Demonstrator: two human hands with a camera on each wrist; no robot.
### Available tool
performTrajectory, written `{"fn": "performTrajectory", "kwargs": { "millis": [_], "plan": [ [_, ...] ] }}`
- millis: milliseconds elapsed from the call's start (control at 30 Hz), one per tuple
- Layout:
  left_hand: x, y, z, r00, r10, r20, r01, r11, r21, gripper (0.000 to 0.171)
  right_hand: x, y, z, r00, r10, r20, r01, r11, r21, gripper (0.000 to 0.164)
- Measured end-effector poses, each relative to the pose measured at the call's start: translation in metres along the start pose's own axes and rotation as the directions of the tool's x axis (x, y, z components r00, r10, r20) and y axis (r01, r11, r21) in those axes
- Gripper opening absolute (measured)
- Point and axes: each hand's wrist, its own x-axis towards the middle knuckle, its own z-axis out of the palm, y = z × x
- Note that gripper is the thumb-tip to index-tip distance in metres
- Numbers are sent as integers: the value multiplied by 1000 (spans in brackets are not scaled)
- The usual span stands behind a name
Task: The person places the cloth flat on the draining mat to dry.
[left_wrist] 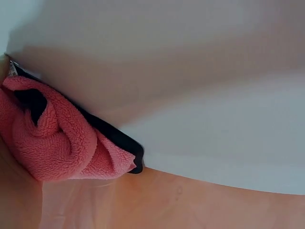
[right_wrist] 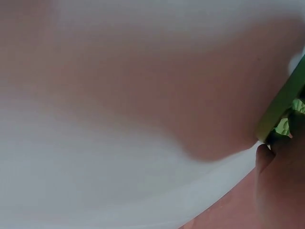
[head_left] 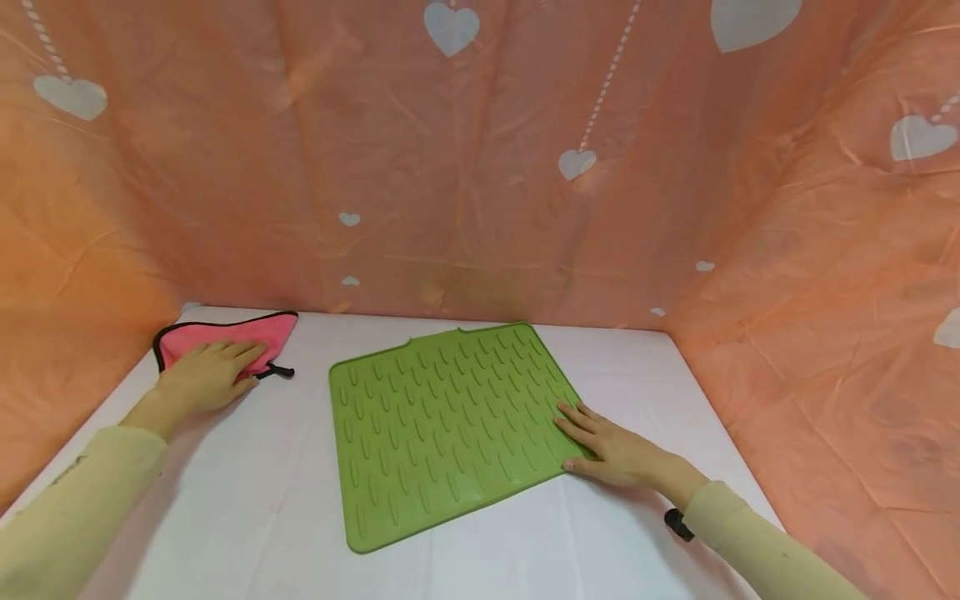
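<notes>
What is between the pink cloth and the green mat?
In the head view, just a bare stretch of white surface; the pink cloth's small black tab pokes toward the green mat.

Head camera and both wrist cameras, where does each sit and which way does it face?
Head: worn on the head, facing forward and down over the white tabletop; left hand, right hand and forearms show.
Left wrist: worn there, facing the pink cloth; skin of that hand or arm shows at lower left.
Right wrist: worn there, facing mostly tabletop and an edge of the green mat; part of that hand shows at lower right.
Shared: head and left wrist show the pink cloth; head and right wrist, the green mat.
</notes>
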Motion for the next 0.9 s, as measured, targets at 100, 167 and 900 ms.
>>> {"fn": "performTrajectory", "kwargs": {
  "millis": [100, 167, 900],
  "plan": [
    [1, 0, 0, 1000, 15, -7, -15, 1000, -11, 58, 0, 0, 2, 1000, 0, 4, 0, 1000, 7, 77],
    [1, 1, 0, 1000, 26, -9, -26, 999, -19, 56, -1, 1, 3, 1000, 6, 10, -6, 1000, 3, 77],
    [10, -5, -4, 996, 80, -41, -82, 996, -31, 45, -1, -3, 2, 1000, 15, -19, -15, 1000, 2, 76]
  ]
}}
